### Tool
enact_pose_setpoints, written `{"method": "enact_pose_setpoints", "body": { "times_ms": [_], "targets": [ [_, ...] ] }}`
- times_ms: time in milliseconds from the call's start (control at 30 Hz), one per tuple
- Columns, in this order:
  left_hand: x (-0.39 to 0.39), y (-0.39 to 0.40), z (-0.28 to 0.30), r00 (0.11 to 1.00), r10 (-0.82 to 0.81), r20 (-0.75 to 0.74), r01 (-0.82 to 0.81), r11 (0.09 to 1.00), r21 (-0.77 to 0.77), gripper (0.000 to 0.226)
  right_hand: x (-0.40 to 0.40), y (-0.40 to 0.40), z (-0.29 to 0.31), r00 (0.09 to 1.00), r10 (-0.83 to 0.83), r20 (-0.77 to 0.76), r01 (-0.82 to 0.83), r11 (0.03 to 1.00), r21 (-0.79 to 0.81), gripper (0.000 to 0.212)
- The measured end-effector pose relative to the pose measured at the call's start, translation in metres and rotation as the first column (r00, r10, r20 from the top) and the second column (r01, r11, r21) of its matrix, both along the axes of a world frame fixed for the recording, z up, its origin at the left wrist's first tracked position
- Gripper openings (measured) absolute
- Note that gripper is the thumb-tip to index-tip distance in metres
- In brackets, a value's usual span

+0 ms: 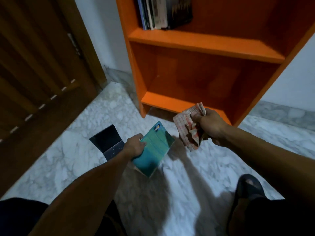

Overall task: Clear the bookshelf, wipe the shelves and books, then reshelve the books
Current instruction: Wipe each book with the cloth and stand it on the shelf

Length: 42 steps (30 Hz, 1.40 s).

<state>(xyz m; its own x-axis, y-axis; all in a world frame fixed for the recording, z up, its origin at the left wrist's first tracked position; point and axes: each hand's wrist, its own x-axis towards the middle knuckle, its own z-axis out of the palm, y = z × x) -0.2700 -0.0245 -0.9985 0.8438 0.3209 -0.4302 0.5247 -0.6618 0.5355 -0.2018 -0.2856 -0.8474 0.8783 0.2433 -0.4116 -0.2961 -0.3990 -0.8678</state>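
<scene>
An orange bookshelf [204, 43] stands against the wall ahead. Several books [162, 12] stand upright at the left of its upper shelf, and the bottom shelf holds nothing. My left hand [133, 147] grips a teal book [154, 149] by its left edge, holding it above the floor. My right hand [210, 126] clutches a crumpled checked cloth [187, 130] just in front of the bookshelf's bottom edge. A dark blue book [107, 141] lies on the marble floor to the left of my left hand.
A brown wooden door [39, 68] fills the left side. The white marble floor [68, 160] spreads between door and shelf. My sandalled foot [247, 189] is at the lower right, and my dark-clothed knee at the lower left.
</scene>
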Motion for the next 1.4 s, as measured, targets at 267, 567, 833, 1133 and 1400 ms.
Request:
{"method": "enact_pose_setpoints", "body": {
  "times_ms": [267, 567, 833, 1133, 1400],
  "targets": [
    [0.021, 0.012, 0.163, 0.97, 0.081, 0.231, -0.003, 0.948, -0.318, 0.011, -0.007, -0.007, 0.051, 0.994, -0.111, -0.004, 0.111, 0.988, 0.103, 0.026],
    [0.014, -0.035, 0.255, 0.908, 0.287, 0.304, 0.02, 0.697, -0.717, 0.02, -0.012, 0.027, 0.09, 0.933, -0.215, -0.29, 0.344, 0.774, 0.531, 0.028],
    [0.019, -0.044, 0.253, 0.83, 0.222, 0.511, 0.123, 0.822, -0.556, 0.024, -0.013, 0.02, 0.112, 0.984, -0.154, -0.088, 0.176, 0.766, 0.618, 0.019],
    [0.023, -0.039, 0.259, 0.812, 0.43, 0.395, 0.1, 0.564, -0.82, 0.024, -0.02, 0.016, 0.133, 0.986, -0.001, -0.169, 0.114, 0.742, 0.661, 0.028],
    [0.024, -0.034, 0.262, 0.776, 0.419, 0.471, 0.125, 0.631, -0.766, 0.021, 0.003, 0.012, 0.13, 0.931, -0.327, -0.16, 0.356, 0.727, 0.588, 0.025]
  ]
}}
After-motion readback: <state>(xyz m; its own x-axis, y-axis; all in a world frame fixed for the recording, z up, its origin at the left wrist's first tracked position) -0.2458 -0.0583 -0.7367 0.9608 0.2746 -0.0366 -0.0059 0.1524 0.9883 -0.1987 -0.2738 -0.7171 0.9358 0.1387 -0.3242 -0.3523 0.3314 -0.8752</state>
